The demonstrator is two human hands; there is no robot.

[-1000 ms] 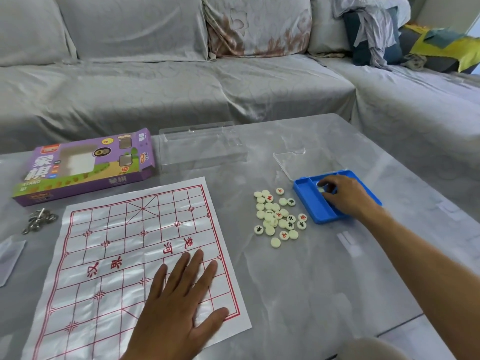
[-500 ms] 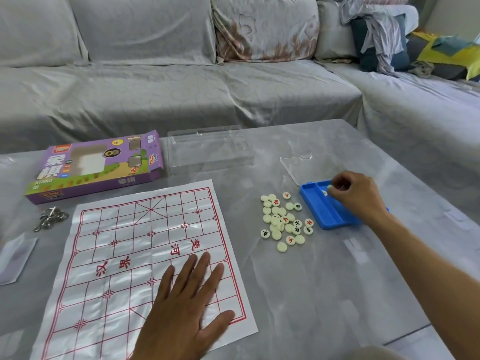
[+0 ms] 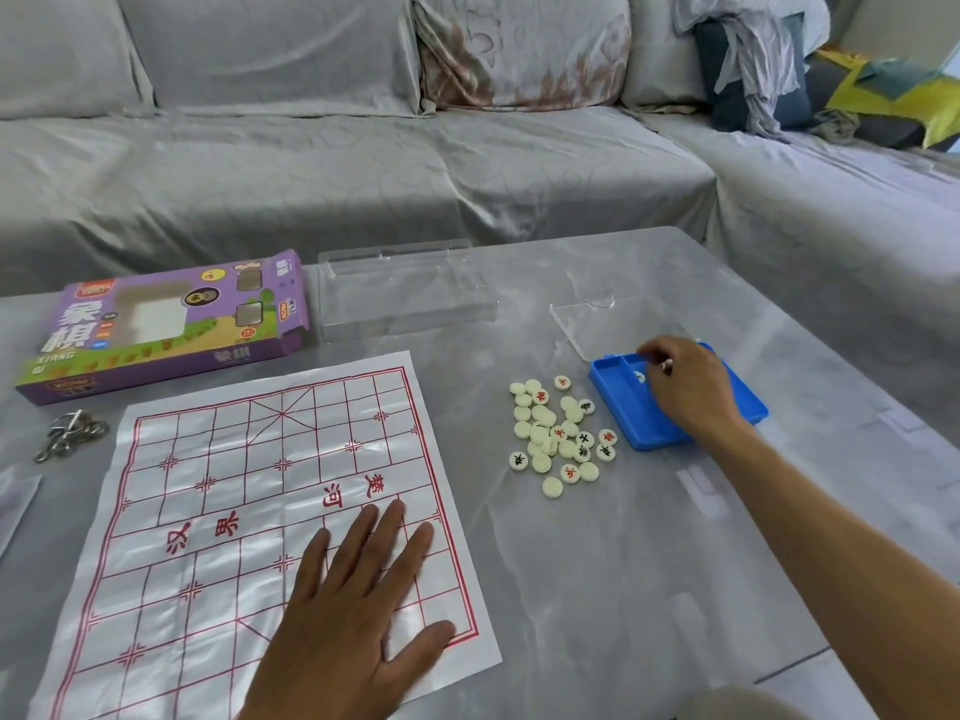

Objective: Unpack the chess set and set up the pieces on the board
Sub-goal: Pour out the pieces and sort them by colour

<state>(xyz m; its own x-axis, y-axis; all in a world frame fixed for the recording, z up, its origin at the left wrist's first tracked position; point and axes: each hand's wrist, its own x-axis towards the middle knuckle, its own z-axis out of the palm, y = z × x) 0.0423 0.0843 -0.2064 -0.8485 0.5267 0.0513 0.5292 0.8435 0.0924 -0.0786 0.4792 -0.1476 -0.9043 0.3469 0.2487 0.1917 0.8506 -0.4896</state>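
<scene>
Lower left of the frame, the paper board [image 3: 270,511] lies under the left hand [image 3: 353,610], fingers straight and spread, pressing it flat. Lifting that palm carelessly could drag or crease the thin sheet. Centre-right, the loose pieces [image 3: 563,439] sit heaped beside the blue tray [image 3: 649,433]; a sweeping wrist could scatter them. The right hand [image 3: 691,392] curls over the tray, seemingly pinching one small piece [image 3: 665,364], though it is too small to be sure.

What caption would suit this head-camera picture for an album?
Left hand flat on the paper board, right hand picking a piece from the blue tray beside the pile of pieces.
</scene>
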